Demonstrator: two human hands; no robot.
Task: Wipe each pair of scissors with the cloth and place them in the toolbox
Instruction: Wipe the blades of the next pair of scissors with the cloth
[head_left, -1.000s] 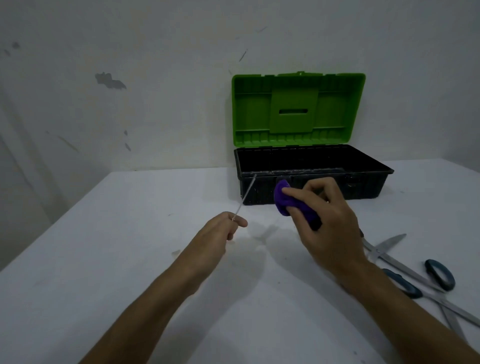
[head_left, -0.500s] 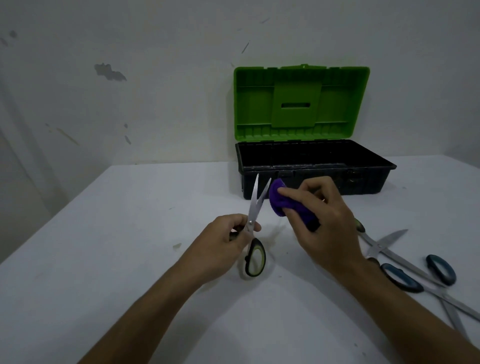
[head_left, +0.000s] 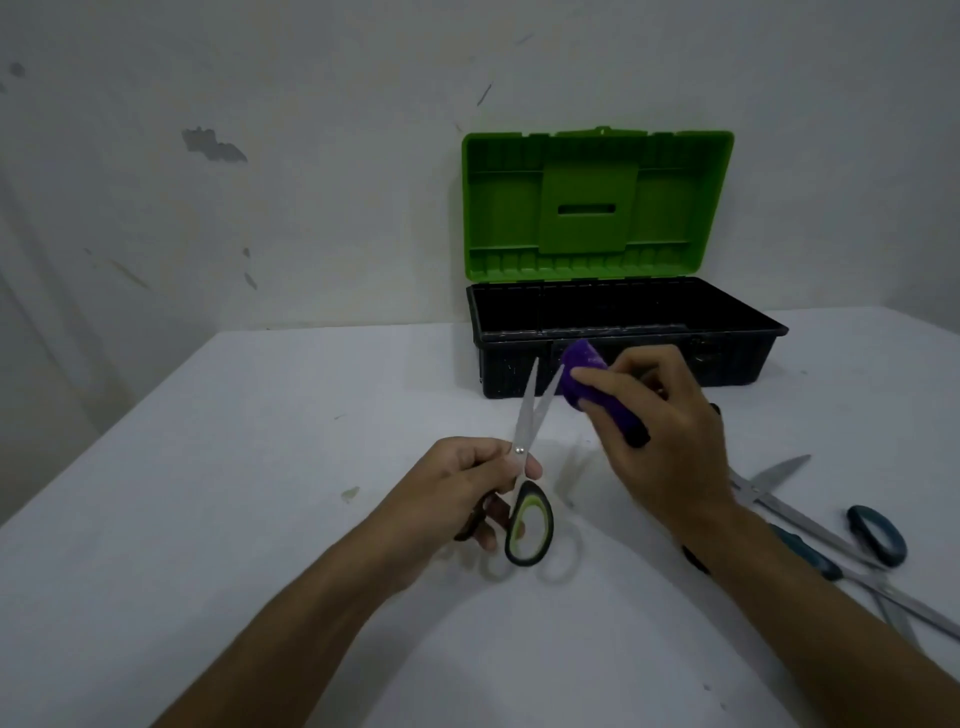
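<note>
Table (head_left: 208, 519) white, wall behind; one open toolbox (head_left: 623, 358), left hand (head_left: 457, 493) gripping green-handled scissors (head_left: 524, 467), right hand (head_left: 670, 447) pinching purple cloth (head_left: 587, 374), two more scissors (head_left: 831, 535) lying right

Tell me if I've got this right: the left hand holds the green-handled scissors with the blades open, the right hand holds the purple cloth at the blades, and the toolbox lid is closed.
Not quite: the head view shows the toolbox with its green lid standing open. The rest holds: the left hand grips the green-handled scissors, blades open, and the right hand holds the purple cloth at them.

Both forearms are bare, left hand (head_left: 467, 488) and right hand (head_left: 670, 441) ungloved.
</note>
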